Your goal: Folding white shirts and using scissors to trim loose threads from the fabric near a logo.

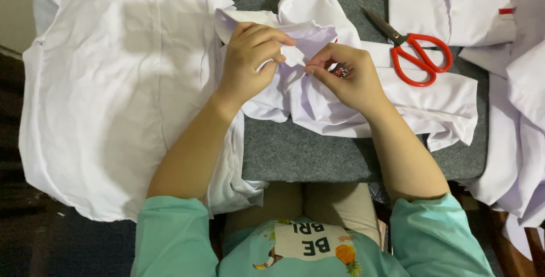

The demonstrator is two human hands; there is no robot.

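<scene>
A white shirt [318,92] lies bunched on the grey table [295,152], pinched by the left hand [250,61]; a small red-handled thread snip [340,72] is gripped by the right hand [346,75]. Cloth could be nicked if the fold slips.

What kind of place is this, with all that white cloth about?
Probably a small garment or tailoring workspace. A pile of white shirts covers the grey felt-topped table, red-handled scissors lie nearby, and the left hand and right hand pinch a white shirt.
</scene>
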